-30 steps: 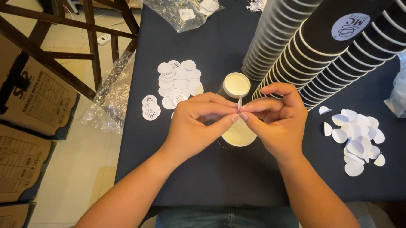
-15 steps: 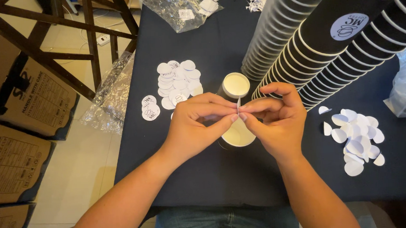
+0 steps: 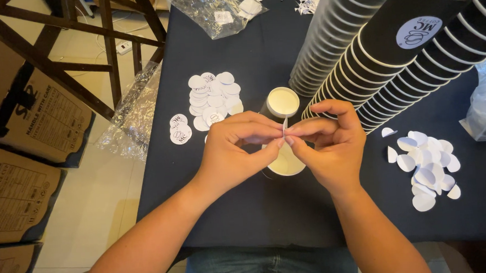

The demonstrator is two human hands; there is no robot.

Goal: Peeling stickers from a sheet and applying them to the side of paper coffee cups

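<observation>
Both forearms were bare, without sleeves, watch or rings. The left hand [image 3: 230, 154] and right hand [image 3: 332, 148] were ungloved. Blue denim trousers [image 3: 269, 265] covered the lap.

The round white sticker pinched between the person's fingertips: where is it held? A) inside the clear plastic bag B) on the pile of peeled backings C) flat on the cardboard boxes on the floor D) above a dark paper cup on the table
D: both the left hand and the right hand pinch the sticker directly over the dark paper cup on the table.

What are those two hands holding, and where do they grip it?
A small white round sticker, seen edge-on, pinched at its lower edge between fingertips of left hand and right hand.
</observation>
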